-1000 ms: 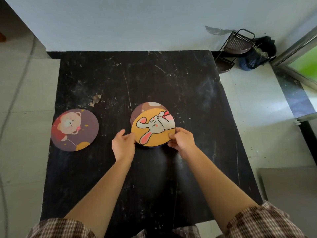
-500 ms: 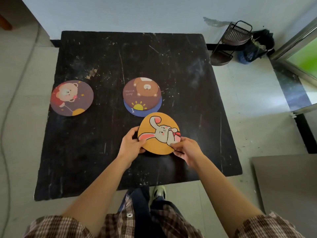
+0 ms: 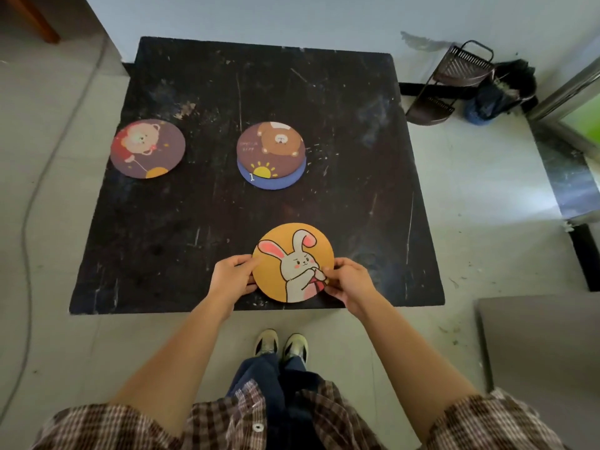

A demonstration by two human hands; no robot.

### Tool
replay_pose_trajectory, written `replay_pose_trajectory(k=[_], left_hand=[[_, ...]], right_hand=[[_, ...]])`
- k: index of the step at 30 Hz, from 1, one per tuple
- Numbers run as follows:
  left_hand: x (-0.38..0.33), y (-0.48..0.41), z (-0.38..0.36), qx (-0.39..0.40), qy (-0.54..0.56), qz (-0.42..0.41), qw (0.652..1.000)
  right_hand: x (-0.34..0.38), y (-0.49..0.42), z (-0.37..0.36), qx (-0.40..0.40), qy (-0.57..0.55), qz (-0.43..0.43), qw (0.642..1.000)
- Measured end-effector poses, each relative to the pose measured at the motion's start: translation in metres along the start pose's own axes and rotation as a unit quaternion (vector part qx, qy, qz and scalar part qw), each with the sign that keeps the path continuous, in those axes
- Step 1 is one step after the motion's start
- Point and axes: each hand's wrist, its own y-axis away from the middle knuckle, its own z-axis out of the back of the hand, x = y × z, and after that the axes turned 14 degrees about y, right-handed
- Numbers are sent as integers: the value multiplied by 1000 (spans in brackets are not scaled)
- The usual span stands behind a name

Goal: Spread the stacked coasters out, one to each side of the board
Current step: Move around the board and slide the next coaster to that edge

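Held thing: round orange coaster w/ white rabbit print (image 3: 293, 262), at the near edge of the black scuffed square board (image 3: 357, 190), approx. middle of that edge. Its near rim is just beside the board's edge.
Left hand (image 3: 231, 280): fingers pinch the coaster's left rim.
Right hand (image 3: 349, 280): fingers pinch the right-near rim, over the rabbit's red part.
Key relation: coaster lies between both hands, each equally near. It is a disc, so no long axis; rabbit stands upright to the person.
Lifted or flat: cannot tell.
Step (my judgement): setting this one at the near side; next is to let go.
Other coasters: round brown-purple coaster w/ pink bear & balloon (image 3: 147, 148) near the left edge. Round brown coaster w/ brown bear (image 3: 270, 147) at board centre, on top of a round blue coaster (image 3: 276, 182) showing only a crescent.
Remaining (judgement): 2 in stack; far and right edges have none.
Room: pale tiled floor (image 3: 487, 206), grey wall, dark wire rack (image 3: 451, 82) beyond the far-right corner.
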Motion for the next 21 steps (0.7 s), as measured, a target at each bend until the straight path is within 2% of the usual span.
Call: replay_pose_trajectory(k=[4,10,14,21], left_hand=[[6,1,9,3,-38,-18,999],[-1,-2,17,-37,-125,-109,985],[-1,-2,21,-49,-142,-111,982],[6,-1,27,-66,-155,-125,978]], right_hand=[[-6,2,-10,-7,1,0,1000],[-12,-1,-22,-55,133,60,988],[-19,-2,-25,-58,253,79,962],[-25,3,-29,-67,391,130,909]])
